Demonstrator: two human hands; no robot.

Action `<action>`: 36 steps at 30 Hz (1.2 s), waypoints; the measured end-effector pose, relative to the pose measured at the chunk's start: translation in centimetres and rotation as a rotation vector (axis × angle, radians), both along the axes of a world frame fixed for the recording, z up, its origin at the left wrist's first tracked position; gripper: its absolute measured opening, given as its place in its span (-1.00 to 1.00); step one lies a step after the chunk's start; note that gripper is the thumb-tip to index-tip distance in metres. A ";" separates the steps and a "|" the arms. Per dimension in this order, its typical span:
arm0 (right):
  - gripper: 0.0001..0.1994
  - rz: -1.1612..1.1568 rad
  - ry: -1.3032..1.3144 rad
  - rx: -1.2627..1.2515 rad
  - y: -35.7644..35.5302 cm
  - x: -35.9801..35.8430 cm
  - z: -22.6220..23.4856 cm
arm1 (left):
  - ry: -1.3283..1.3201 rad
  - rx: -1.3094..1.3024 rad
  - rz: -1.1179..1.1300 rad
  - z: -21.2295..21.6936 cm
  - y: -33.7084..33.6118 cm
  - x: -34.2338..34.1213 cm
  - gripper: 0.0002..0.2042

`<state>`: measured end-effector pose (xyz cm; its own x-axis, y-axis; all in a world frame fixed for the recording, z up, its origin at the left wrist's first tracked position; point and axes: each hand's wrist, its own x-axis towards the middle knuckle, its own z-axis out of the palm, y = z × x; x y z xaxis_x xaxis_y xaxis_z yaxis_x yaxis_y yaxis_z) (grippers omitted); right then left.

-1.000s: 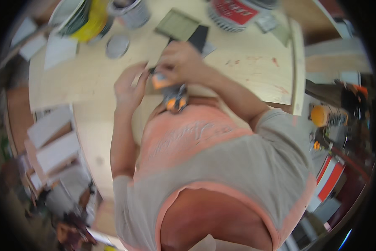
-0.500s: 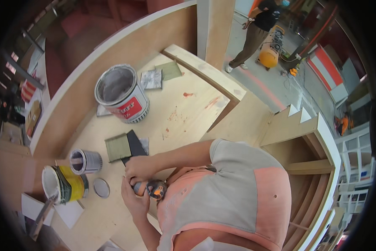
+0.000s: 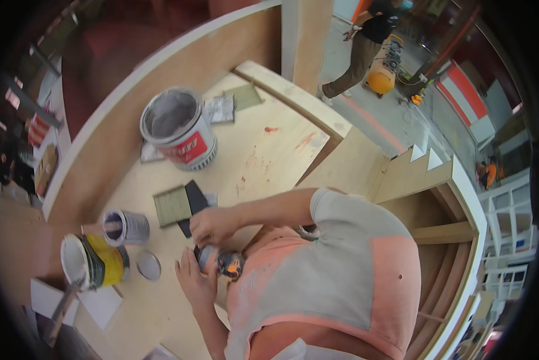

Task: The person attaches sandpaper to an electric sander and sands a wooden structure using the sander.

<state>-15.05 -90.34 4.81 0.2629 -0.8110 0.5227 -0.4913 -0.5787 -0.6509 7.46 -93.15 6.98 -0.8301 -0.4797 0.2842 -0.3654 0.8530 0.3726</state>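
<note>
Since the earlier frame, the right hand [image 3: 214, 225] has moved slightly away from the left hand [image 3: 198, 284]. Left fingers are extended, slightly spread; right fingers are curled, whether pinching anything I cannot tell. The orange-and-black tool [image 3: 230, 264] is just beside both hands, near the shirt [image 3: 317, 267].

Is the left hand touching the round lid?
Apart: the head view shows bare tabletop between the left hand and the round lid.
</note>
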 end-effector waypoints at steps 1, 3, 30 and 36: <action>-0.93 0.052 0.011 -0.026 -0.2 -0.2 -0.4 | -0.003 -0.026 -0.007 -0.2 -0.1 0.2 -0.29; -0.91 0.073 -0.023 0.082 0.3 -0.9 0.1 | 0.039 -0.042 -0.046 -1.0 -0.6 0.0 -0.28; -0.83 0.063 0.064 0.165 1.0 -2.5 1.3 | 0.123 0.489 0.164 0.7 -1.3 -1.9 -0.60; -0.85 0.077 -0.016 0.343 -0.4 -1.4 1.9 | 0.134 0.294 0.128 0.8 -1.8 -3.1 -0.87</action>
<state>-16.48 -90.74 6.74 0.3243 -0.9180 0.2283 -0.4424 -0.3605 -0.8212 4.40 -94.96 7.76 -0.7224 -0.6555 0.2203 -0.3941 0.6520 0.6477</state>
